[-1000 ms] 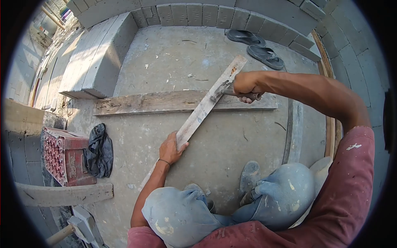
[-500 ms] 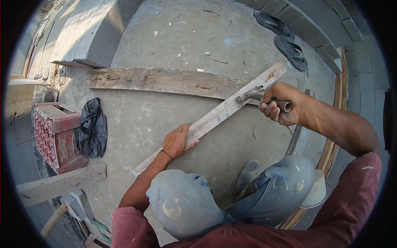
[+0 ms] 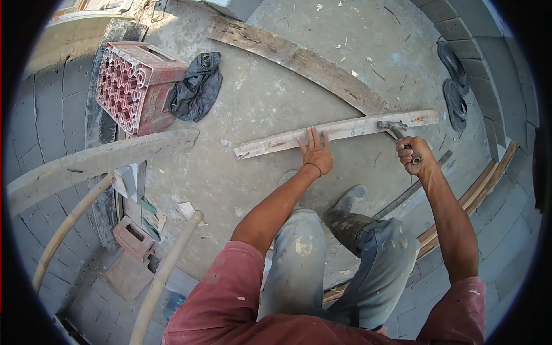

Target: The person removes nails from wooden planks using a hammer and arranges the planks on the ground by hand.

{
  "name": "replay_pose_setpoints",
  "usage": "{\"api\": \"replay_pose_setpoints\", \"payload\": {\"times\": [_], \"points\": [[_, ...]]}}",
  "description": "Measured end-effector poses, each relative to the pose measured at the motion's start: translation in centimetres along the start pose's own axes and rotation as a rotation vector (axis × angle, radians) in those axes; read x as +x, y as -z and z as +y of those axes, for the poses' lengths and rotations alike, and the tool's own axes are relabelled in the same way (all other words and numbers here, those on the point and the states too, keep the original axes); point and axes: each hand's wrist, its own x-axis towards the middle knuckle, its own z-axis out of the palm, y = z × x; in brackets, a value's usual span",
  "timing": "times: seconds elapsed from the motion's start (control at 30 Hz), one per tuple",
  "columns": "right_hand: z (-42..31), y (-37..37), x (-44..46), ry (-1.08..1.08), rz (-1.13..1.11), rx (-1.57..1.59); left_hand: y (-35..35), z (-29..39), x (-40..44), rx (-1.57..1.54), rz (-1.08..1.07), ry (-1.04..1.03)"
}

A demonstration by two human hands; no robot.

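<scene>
A narrow, pale wooden board (image 3: 348, 127) lies across the floor in front of my boots. The fingers of my left hand (image 3: 317, 155) are stretched out and rest on its near edge, left of the middle. My right hand (image 3: 415, 154) is wrapped round the handle of a claw hammer (image 3: 393, 125), whose metal head is over the right part of the board. Whether the head touches the wood I cannot tell. Behind the board, a wider weathered plank (image 3: 299, 62) slants away to the upper left, its near end close to the board.
At the left stand a red bottle crate (image 3: 155, 109) and a black plastic bag (image 3: 198, 86). A timber beam (image 3: 109, 158) and a wooden pole (image 3: 167, 276) reach in from the lower left. Flip-flops (image 3: 454, 103) lie by the grey block wall (image 3: 483, 80) at right.
My view has turned and shifted, and the board now lies flatter across it. My left hand's fingers have straightened on the board. The hammer stays in my right hand, its head still near the board.
</scene>
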Motion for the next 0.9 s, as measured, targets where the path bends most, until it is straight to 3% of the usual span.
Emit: {"api": "replay_pose_setpoints", "payload": {"times": [0.03,0.07,0.13,0.17,0.23,0.33,0.37,0.43,0.57,0.63,0.67,0.73,0.77,0.9], "points": [[-0.2,-0.1,-0.1,0.015,0.027,-0.038,2.7,2.5,-2.1,0.009,-0.178,0.001],[-0.4,-0.1,0.2,0.010,0.035,-0.036,2.1,3.4,-2.7,0.006,-0.187,-0.001],[-0.4,0.1,1.1,-0.010,0.028,-0.028,-0.9,4.5,-3.6,-0.966,-0.449,0.030],[-0.4,0.1,1.3,-0.007,0.037,-0.017,0.8,6.3,-4.9,-0.962,-0.461,0.031],[0.1,-0.5,1.4,0.001,0.058,0.015,6.4,10.0,-7.1,-1.565,-0.564,0.314],[1.1,-0.9,0.8,0.065,0.141,0.014,9.6,13.8,-3.7,-1.744,-0.486,0.383],[1.6,-0.8,1.1,0.099,0.166,-0.009,10.2,14.8,-1.5,-1.719,-0.509,0.378],[2.1,-1.0,0.5,0.140,0.222,-0.071,10.4,16.5,3.1,-1.808,-0.508,0.605],[1.9,-1.7,-0.1,0.167,0.291,-0.120,6.8,19.4,10.6,-1.574,-0.678,0.499],[1.7,-2.0,0.3,0.177,0.293,-0.085,6.1,21.2,12.3,-1.162,-0.660,0.525],[1.5,-2.3,-0.1,0.147,0.331,-0.124,6.6,21.9,12.3,-1.155,-0.672,0.526],[1.5,-2.6,-0.5,0.111,0.374,-0.154,7.2,22.2,12.9,-0.676,-0.680,0.293],[1.7,-2.7,-0.6,0.126,0.402,-0.131,6.8,22.0,12.6,-0.933,-0.691,0.449],[4.4,-0.4,-1.2,0.254,0.408,-0.171,6.1,22.2,12.8,-0.945,-0.768,0.511]]}}
